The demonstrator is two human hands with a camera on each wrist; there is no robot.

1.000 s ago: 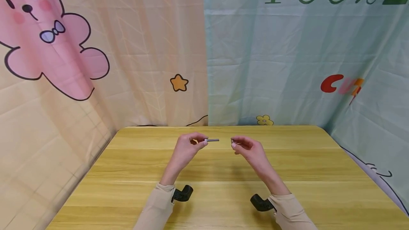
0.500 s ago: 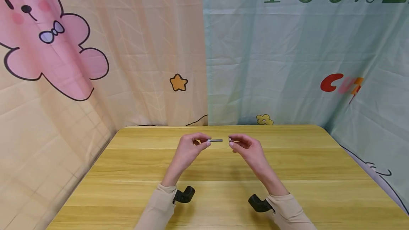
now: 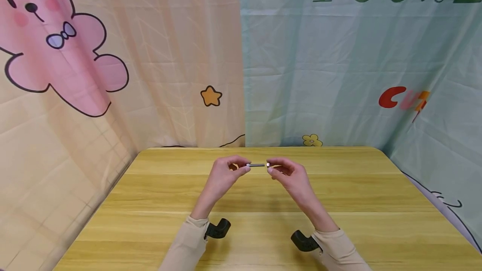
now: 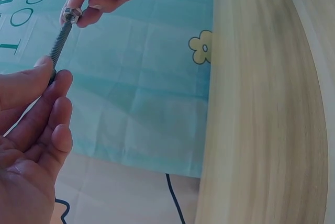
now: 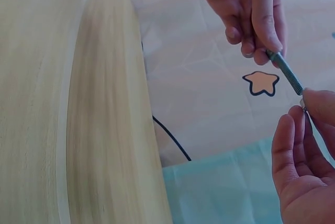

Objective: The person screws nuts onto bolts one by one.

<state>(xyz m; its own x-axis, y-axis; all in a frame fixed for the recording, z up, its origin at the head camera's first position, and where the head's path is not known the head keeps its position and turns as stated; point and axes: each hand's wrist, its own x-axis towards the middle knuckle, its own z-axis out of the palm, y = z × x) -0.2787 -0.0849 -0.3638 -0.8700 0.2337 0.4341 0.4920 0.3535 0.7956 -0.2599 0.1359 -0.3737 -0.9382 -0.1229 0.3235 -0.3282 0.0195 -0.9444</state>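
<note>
My left hand (image 3: 225, 175) pinches a grey threaded bolt (image 4: 60, 43) by its head end between thumb and fingertips, its shank pointing right. Facing it, my right hand (image 3: 293, 175) pinches a small silver hex nut (image 4: 71, 14) between thumb and fingers. The bolt's free tip lies right at the nut in the left wrist view; whether it has entered the hole I cannot tell. In the right wrist view the bolt (image 5: 288, 75) slants down towards the nut, which the right thumb and fingers mostly hide. Both hands are held above the table.
A wooden table (image 3: 248, 237) lies under both hands. Printed curtains (image 3: 320, 74) hang behind its far edge and at both sides. A black wrist camera mount sits on each sleeve: the left mount (image 3: 218, 228) and the right mount (image 3: 304, 241).
The hands have come together: the left moved right with the bolt, the right moved slightly left with the nut. The gap between bolt tip and nut has shrunk to almost nothing.
</note>
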